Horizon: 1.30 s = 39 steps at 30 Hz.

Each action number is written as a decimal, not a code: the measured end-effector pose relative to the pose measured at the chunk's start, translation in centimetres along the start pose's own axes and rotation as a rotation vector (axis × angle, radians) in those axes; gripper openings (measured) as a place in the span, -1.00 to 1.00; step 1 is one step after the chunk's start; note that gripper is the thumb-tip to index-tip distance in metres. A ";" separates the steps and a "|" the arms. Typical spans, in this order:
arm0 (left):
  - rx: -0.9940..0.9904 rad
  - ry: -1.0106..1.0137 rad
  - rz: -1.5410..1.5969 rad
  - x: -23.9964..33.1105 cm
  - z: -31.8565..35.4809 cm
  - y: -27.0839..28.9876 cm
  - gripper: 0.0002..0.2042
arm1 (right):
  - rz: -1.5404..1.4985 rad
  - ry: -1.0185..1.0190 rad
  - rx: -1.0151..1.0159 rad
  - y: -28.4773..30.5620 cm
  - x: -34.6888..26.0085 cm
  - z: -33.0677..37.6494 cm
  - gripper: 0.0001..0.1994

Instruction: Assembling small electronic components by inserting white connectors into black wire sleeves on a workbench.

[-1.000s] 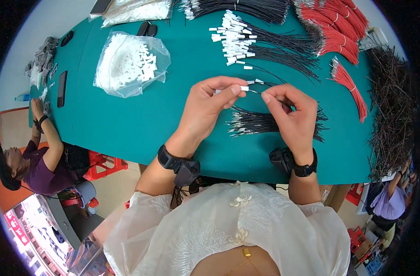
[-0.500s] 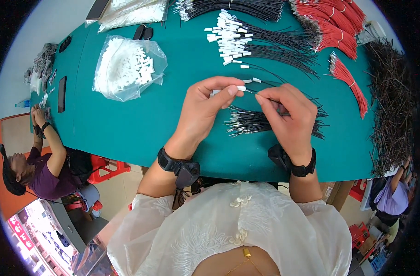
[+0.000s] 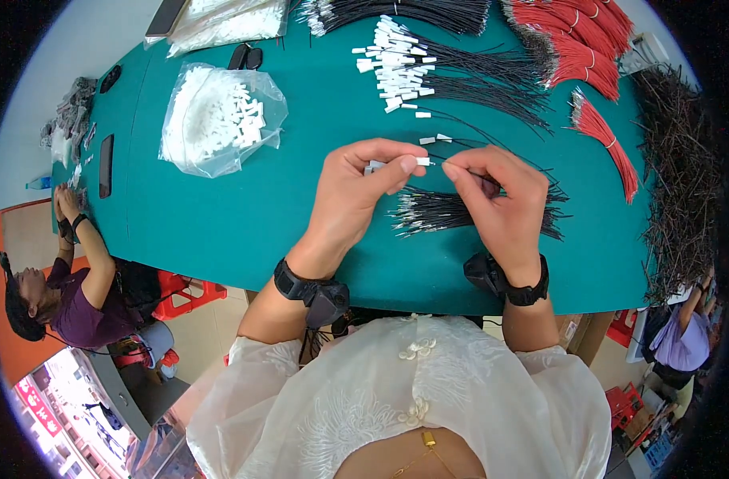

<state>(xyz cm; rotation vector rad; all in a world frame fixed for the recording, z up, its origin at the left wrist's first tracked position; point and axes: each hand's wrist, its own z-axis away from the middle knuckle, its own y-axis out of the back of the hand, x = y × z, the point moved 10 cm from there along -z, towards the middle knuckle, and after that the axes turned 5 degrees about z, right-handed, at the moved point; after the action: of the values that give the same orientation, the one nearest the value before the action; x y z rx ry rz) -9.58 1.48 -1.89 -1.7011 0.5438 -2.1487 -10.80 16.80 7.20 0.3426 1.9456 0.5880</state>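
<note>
My left hand [image 3: 355, 185] pinches a small white plastic connector housing [image 3: 422, 161] between thumb and forefinger. More white housings [image 3: 372, 167] show within its curled fingers. Close to the right of it, my right hand [image 3: 509, 195] is closed in a pinch on a thin black wire, whose end points at the housing; I cannot tell whether it is inside. Beneath the right hand lies a bundle of black wires [image 3: 432, 211] with bare metal terminals toward the left. Just beyond my fingertips, black wires with white housings [image 3: 436, 140] rest on the green table [image 3: 213, 215].
An open clear bag of white housings [image 3: 221, 120] sits left. Black wires with housings [image 3: 404, 68] are piled beyond my hands. Red wire bundles [image 3: 572, 56] lie far right, beside a heap of dark thin strands [image 3: 679, 184]. A co-worker [image 3: 81, 295] sits at the left.
The white housing in my left hand has shifted slightly down and right, toward the wire end. My right hand stays in nearly the same place.
</note>
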 end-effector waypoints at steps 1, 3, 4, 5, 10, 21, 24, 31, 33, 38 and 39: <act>0.001 -0.001 0.000 0.0 0.0 0.0 -0.84 | 0.000 0.001 -0.001 -0.1 -0.1 0.0 -0.93; 0.032 0.030 0.025 -0.3 -0.1 0.2 -0.85 | -0.030 -0.031 -0.008 -0.3 0.1 0.1 -0.93; 0.047 0.045 0.037 -0.5 -0.1 0.3 -0.86 | -0.045 -0.047 -0.011 -0.4 0.2 0.1 -0.93; 0.047 0.044 0.038 -0.5 0.0 0.3 -0.86 | -0.044 -0.046 -0.012 -0.5 0.2 0.1 -0.93; 0.046 0.062 0.081 -1.0 0.0 0.3 -0.86 | -0.010 -0.018 -0.023 -0.5 0.3 0.0 -0.94; 0.014 0.091 0.103 -1.3 0.0 0.2 -0.86 | -0.055 -0.054 -0.043 -0.8 0.4 0.2 -0.94; -0.013 0.097 0.114 -1.5 -0.1 -0.3 -0.87 | -0.059 -0.051 -0.036 -0.9 0.8 0.3 -0.95; -0.012 0.116 0.109 -1.7 0.0 -0.2 -0.88 | -0.035 -0.042 -0.050 -1.1 0.4 0.4 -0.95; -0.013 0.115 0.104 -1.7 0.1 -0.3 -0.88 | -0.030 -0.042 -0.054 -1.1 0.5 0.4 -0.95; 0.033 0.047 0.064 -0.9 -0.1 0.6 -0.87 | 0.035 0.029 -0.085 -0.2 -0.4 -0.2 -0.92; 0.064 0.021 0.042 -0.5 -0.3 1.1 -0.84 | 0.099 0.045 -0.102 0.5 -0.8 -0.5 -0.91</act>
<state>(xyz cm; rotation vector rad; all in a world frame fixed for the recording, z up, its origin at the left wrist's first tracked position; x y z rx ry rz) -9.68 0.75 -2.94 -1.6212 0.5064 -2.1336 -10.95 16.68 8.28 0.3653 1.9420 0.7622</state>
